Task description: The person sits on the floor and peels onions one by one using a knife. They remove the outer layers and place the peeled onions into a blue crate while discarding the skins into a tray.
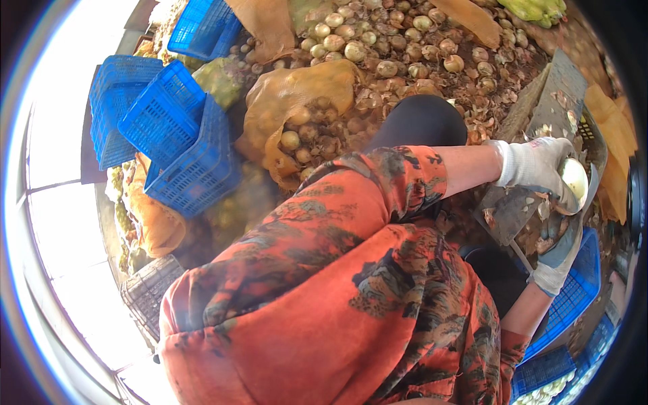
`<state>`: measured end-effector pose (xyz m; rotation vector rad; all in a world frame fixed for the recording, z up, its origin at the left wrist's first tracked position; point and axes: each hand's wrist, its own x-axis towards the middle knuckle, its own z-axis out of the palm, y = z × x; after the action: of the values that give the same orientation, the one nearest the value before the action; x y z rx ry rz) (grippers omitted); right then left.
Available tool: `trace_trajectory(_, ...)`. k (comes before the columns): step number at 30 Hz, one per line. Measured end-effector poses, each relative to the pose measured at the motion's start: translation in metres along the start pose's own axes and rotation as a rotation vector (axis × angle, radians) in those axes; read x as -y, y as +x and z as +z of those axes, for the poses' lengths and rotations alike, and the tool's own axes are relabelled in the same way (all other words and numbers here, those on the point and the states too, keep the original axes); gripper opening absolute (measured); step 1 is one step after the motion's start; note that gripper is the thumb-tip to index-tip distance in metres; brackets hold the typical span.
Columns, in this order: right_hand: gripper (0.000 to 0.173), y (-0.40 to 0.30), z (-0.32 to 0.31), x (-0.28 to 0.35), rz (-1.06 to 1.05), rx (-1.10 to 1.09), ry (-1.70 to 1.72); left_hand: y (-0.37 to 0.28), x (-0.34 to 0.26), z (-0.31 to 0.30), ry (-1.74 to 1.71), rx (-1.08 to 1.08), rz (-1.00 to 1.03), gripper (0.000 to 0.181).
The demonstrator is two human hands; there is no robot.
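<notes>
My left hand point(539, 167), in a whitish knit glove, is closed around a peeled white onion point(575, 179) at the right of the view. Just below it is my right hand point(559, 250), in a white glove with grey-coated fingers. Its fingers are curled and partly hidden, and a narrow grey strip runs up beside the onion; whether this is a tool or part of the glove is unclear. Both hands are over a dirty grey board point(511, 210) scattered with bits of onion skin.
Unpeeled onions point(354, 50) and loose skins cover the ground at the top. An orange mesh sack point(304, 86) spills onions near my knee point(425, 121). Blue plastic crates point(162, 116) are piled at the left; another blue crate point(572, 298) stands below my right hand.
</notes>
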<state>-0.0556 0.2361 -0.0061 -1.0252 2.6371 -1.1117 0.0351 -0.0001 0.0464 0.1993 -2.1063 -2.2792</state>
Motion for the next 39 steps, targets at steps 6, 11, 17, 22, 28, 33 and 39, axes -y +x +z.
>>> trace_trajectory(6,0.033,0.001,0.01,0.033,0.037,-0.158,0.164,0.008,0.012,0.016,-0.486,0.004,-0.017,0.058)
trace_trajectory(11,0.018,-0.003,-0.003,0.077,0.141,-0.233,0.228,0.012,0.03,-0.009,-0.565,0.116,-0.012,0.057)
trace_trajectory(17,0.023,-0.012,-0.003,0.075,-0.096,-0.163,0.102,0.018,0.046,-0.014,-0.623,0.05,-0.006,0.056)
trace_trajectory(22,0.025,-0.012,-0.002,0.07,-0.038,-0.107,0.057,0.012,0.031,-0.008,-0.606,0.036,-0.048,0.059)
trace_trajectory(28,0.026,-0.013,0.002,0.07,-0.039,-0.122,-0.024,0.009,0.028,-0.008,-0.524,0.003,-0.051,0.064)
trace_trajectory(33,0.018,-0.012,-0.001,0.074,0.19,0.006,0.165,0.008,0.024,-0.009,-0.378,-0.017,-0.048,0.065)
trace_trajectory(39,0.024,-0.007,-0.038,0.079,0.65,0.293,0.822,0.008,0.021,-0.009,-0.324,0.08,-0.058,0.072)
